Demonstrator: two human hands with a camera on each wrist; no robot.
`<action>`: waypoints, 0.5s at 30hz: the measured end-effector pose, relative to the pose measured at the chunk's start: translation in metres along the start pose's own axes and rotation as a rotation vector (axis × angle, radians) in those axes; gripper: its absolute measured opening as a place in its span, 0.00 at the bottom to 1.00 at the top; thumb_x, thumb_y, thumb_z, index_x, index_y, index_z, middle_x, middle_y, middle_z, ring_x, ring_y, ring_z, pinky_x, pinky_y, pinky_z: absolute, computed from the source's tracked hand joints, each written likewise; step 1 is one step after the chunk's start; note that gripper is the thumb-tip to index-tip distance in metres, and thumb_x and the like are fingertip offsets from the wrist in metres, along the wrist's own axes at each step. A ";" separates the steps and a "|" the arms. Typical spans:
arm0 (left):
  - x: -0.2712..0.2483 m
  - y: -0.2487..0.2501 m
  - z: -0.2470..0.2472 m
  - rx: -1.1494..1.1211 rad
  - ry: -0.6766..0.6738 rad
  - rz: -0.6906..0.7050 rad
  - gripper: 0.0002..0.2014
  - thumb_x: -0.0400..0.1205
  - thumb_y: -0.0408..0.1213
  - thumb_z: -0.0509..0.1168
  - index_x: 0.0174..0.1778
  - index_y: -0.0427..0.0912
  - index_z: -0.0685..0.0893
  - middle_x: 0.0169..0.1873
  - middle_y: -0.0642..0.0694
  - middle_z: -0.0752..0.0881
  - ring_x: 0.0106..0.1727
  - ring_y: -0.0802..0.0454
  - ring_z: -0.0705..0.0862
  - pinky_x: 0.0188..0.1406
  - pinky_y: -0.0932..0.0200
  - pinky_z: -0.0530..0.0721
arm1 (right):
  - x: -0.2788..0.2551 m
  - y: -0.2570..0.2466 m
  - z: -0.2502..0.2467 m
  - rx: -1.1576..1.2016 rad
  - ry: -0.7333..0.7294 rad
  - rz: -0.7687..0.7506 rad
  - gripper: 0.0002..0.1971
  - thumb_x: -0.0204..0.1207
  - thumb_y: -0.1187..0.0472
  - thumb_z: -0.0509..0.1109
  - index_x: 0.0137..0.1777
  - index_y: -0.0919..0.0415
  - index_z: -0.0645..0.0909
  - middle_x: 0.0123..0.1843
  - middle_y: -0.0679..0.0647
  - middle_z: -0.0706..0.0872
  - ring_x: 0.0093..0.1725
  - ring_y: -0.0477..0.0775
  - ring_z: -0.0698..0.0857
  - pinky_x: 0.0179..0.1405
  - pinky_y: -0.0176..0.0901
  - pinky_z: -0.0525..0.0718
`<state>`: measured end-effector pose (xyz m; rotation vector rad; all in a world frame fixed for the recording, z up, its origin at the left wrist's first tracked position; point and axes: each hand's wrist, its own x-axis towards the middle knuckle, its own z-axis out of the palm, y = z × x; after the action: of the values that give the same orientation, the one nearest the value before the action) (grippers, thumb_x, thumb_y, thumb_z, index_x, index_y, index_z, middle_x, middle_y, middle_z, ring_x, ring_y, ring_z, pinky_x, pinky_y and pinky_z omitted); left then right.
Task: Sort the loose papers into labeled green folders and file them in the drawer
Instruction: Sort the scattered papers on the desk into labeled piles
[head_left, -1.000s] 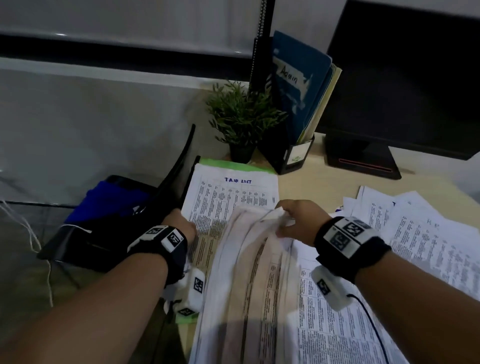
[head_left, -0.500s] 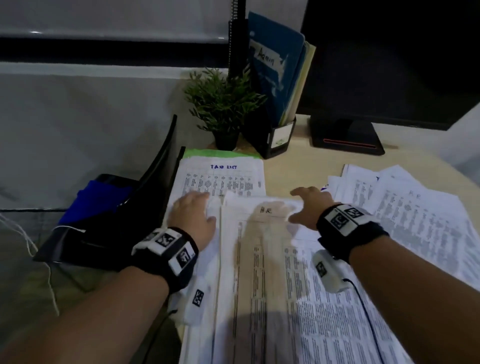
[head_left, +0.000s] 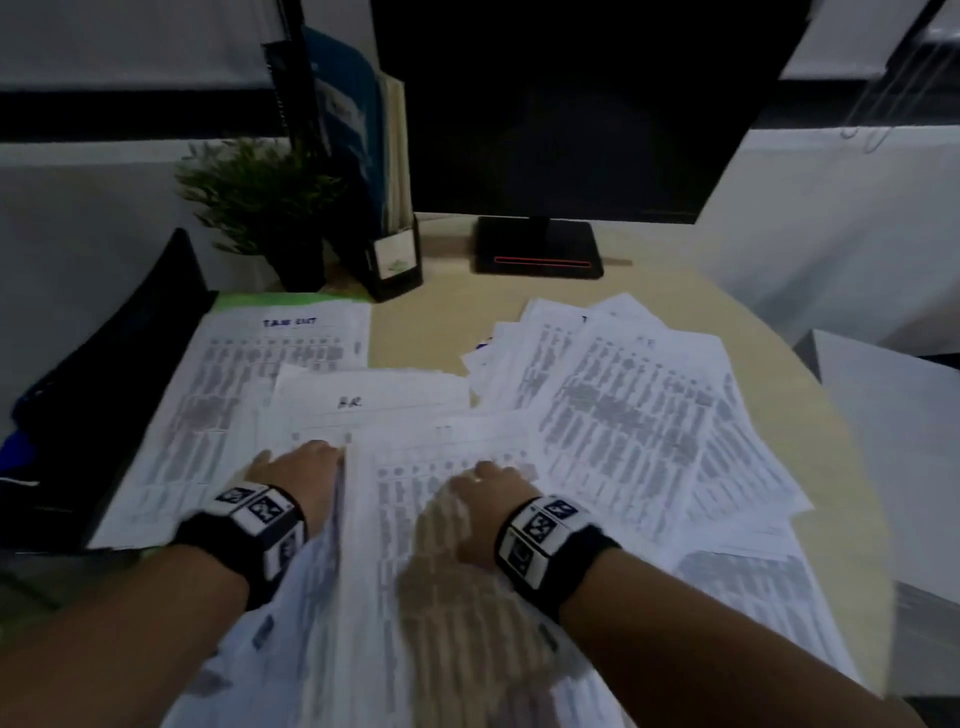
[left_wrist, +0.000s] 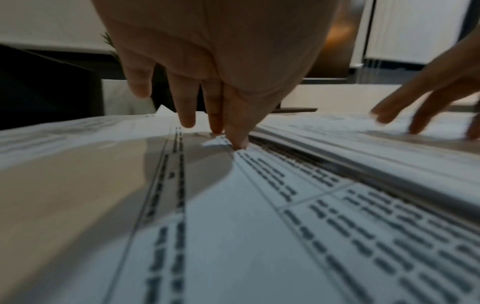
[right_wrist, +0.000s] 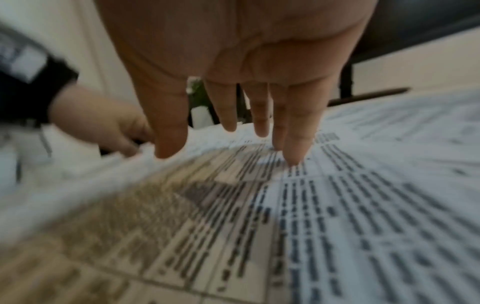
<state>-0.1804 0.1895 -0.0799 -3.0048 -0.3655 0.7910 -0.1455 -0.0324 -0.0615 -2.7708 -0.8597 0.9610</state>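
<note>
Papers cover most of the tan desk in front of us, printed sheets fanned out loosely on the far right and overlapping toward the near edge. We have our left hand flat on a sheet headed in handwriting, its fingers straight and pointing down so that the tips press the paper just beside the raised edge of the neighbouring stack; it grips nothing. Our right hand lies spread on the nearest sheet, which bows upward under it, and the right wrist view shows its fingers extended and slightly parted, tips touching the print, holding nothing as well. To the left of both hands lies a sheet titled in blue ink, resting on a green folder whose top edge peeks out beyond it. Behind the folder stand a small potted plant and a black file holder with a blue folder upright in it. A dark monitor on its black base sits at the back of the desk, and a black chair stands at the left. We cannot see a drawer from any view.
</note>
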 end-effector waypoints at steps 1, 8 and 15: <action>-0.004 0.004 -0.001 0.004 -0.013 -0.035 0.23 0.84 0.36 0.51 0.77 0.51 0.63 0.78 0.51 0.63 0.78 0.52 0.65 0.79 0.47 0.56 | -0.005 0.009 -0.001 0.056 0.003 0.002 0.34 0.75 0.48 0.71 0.79 0.53 0.63 0.75 0.58 0.66 0.73 0.63 0.70 0.68 0.55 0.75; -0.016 0.100 -0.030 -0.001 0.156 -0.102 0.28 0.84 0.44 0.57 0.81 0.47 0.61 0.83 0.48 0.55 0.81 0.48 0.59 0.81 0.48 0.58 | -0.082 0.176 -0.007 0.122 0.133 0.461 0.41 0.69 0.38 0.73 0.78 0.52 0.62 0.75 0.58 0.63 0.74 0.67 0.63 0.68 0.63 0.74; -0.051 0.276 0.003 0.071 0.001 0.293 0.52 0.69 0.69 0.62 0.84 0.53 0.46 0.84 0.50 0.43 0.84 0.43 0.45 0.81 0.37 0.46 | -0.133 0.257 0.039 -0.021 0.002 0.302 0.54 0.56 0.34 0.80 0.77 0.36 0.48 0.80 0.53 0.50 0.77 0.65 0.59 0.70 0.63 0.73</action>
<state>-0.1637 -0.0906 -0.0777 -3.0291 0.1051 0.7980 -0.1302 -0.3226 -0.0856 -2.9756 -0.4597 0.9924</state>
